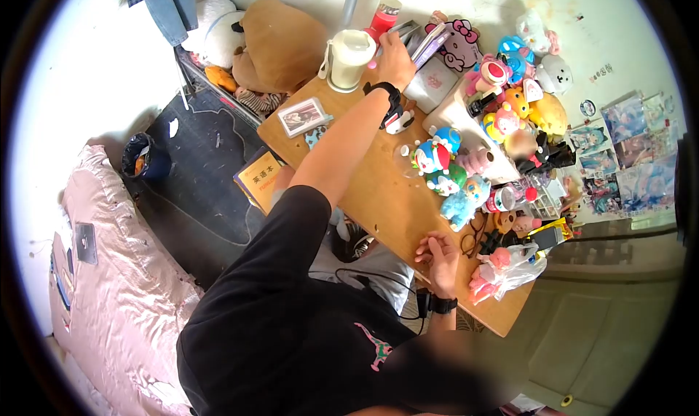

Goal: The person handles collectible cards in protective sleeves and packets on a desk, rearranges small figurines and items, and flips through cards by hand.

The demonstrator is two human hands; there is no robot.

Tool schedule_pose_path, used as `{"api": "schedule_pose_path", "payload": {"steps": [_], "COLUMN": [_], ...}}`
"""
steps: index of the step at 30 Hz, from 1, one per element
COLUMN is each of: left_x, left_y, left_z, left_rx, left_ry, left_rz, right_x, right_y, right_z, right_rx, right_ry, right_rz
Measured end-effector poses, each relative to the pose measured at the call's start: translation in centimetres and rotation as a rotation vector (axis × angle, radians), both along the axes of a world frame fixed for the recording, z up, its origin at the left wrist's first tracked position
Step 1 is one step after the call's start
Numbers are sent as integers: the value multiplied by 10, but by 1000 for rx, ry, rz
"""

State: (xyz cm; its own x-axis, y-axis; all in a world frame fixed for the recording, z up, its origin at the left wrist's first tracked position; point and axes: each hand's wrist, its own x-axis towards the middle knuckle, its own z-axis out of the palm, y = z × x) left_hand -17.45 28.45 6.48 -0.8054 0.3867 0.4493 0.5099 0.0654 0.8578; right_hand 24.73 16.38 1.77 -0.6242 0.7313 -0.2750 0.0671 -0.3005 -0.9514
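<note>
My left hand [397, 63] reaches to the far side of the wooden desk [364, 165], beside a red bottle [382, 19] and upright books [431, 45]. Its fingertips are too small and partly hidden to show whether they grip anything. A cream lidded cup [351, 58] stands just left of it. Near the desk's front edge, my right hand [439, 257] rests with loosely bent fingers apart and nothing in them. Scissors [473, 234] and a pink doll [489, 270] in clear plastic lie to its right. A framed picture card [302, 117] lies at the desk's left end.
Plush toys [437, 154] and bottles [502, 197] crowd the desk's right side. On the dark floor stands a bin [149, 157]. A pink-covered bed [124, 270] is at left, a large brown plush [280, 45] behind. A yellow notebook [260, 179] juts out near the desk.
</note>
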Motion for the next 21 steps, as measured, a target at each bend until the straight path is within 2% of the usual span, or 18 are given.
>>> {"api": "schedule_pose_path", "payload": {"steps": [4,6,11,15,18,21], "left_x": [-5,-11,-16,-17,-21,-23], "left_y": [9,16,31,32,33,33], "left_z": [-16,-25,-37,-40,-42,-43], "left_rx": [-105,-33,129,161,22,32], "left_ry": [-21,-121,-107,-133,-99,-125], "left_rz": [38,31,126,124,133,117], "right_x": [-2,-2,2,1,1,-1], "right_y": [-1,-2,-4,-5,-4,-6], "right_z": [2,2,-3,-3,-4,-2], "right_rx": [24,31,45,68,72,68], "right_ry": [-40,-71,-20,-9,-18,-30], "right_rz": [2,-9,-66,-75,-76,-97]}}
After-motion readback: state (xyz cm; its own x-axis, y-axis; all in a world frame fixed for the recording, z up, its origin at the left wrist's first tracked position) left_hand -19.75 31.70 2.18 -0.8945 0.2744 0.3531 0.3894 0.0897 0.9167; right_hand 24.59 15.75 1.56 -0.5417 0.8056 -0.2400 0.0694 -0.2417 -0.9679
